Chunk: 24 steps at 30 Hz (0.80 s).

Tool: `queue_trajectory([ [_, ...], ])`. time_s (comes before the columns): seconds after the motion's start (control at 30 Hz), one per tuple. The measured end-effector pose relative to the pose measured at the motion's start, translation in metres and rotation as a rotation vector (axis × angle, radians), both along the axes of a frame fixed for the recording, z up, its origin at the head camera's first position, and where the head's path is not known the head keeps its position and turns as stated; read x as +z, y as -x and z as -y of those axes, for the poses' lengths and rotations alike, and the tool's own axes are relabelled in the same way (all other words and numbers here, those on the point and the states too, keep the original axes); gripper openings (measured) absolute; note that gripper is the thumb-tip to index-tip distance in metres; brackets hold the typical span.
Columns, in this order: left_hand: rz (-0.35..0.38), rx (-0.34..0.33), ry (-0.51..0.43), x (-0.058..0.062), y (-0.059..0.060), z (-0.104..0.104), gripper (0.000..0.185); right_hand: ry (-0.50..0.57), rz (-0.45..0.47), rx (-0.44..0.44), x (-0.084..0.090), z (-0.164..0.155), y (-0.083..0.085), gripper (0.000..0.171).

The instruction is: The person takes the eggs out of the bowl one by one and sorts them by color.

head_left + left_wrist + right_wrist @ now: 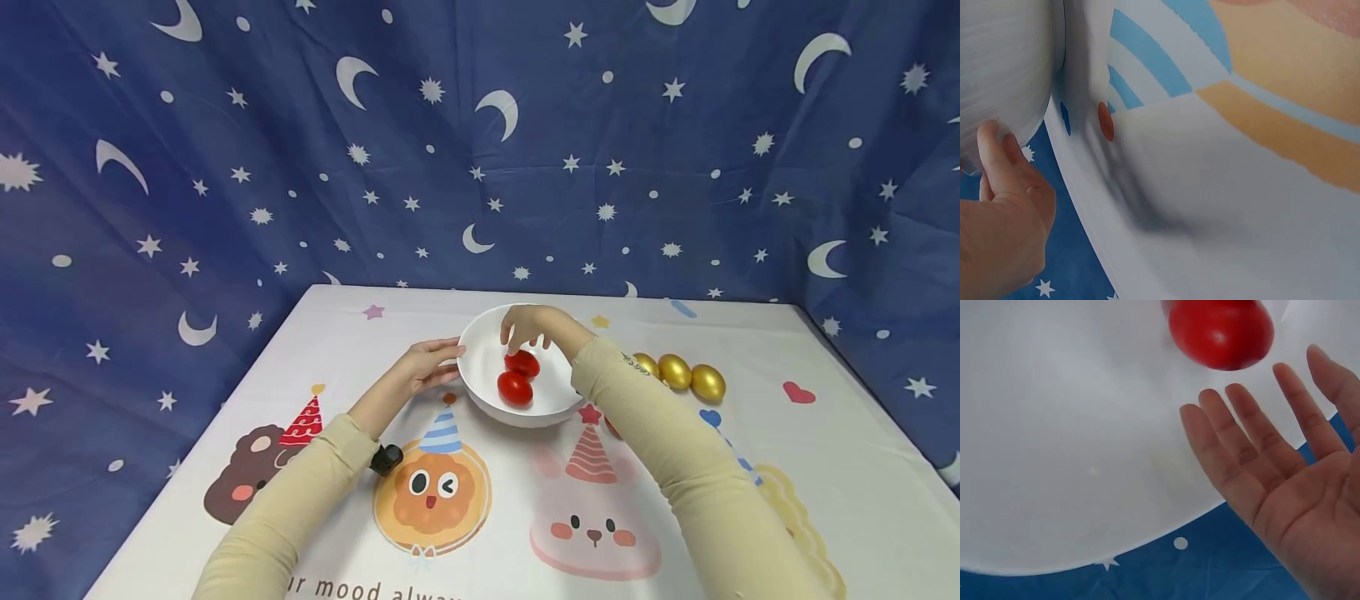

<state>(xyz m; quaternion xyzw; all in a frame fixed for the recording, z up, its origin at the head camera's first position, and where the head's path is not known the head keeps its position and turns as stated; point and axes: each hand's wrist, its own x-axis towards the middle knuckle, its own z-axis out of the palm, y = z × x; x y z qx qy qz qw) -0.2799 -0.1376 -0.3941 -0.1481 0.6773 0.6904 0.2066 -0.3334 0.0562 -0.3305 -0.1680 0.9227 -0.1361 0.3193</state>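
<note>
A white bowl (483, 346) stands on the table, with two shiny red eggs (515, 388) lying inside it. My left hand (435, 364) holds the bowl's left side at the rim. In the left wrist view, fingers (999, 156) of that hand lie against the bowl's outer wall (1004, 69). Over the inside of the bowl, my right hand (528, 323) hovers with fingers pointing down. The right wrist view shows its fingers (1257, 428) spread, nothing between them, just apart from a red egg (1221, 331).
Three gold eggs (675, 372) sit to the right of the bowl, the nearest partly behind my right sleeve (675, 450). Part of another red object (612, 428) shows beside that sleeve. A cartoon-printed white cloth (360, 333) covers the table; a blue star-patterned curtain (420, 183) hangs behind.
</note>
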Motion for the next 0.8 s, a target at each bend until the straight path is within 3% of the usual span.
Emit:
queue_trajectory([
  [0.3,0.007,-0.003,0.000,0.000,0.000,0.000,0.049,-0.075,0.017,0.021,-0.008,0.004,0.003,0.027],
  [0.5,0.006,0.013,0.000,0.000,0.000,0.001,0.049,-0.060,0.053,0.036,-0.012,0.005,0.004,0.027],
  [0.8,0.014,0.017,-0.010,0.000,0.000,-0.001,0.049,-0.039,0.078,0.061,-0.018,0.003,0.005,0.012],
])
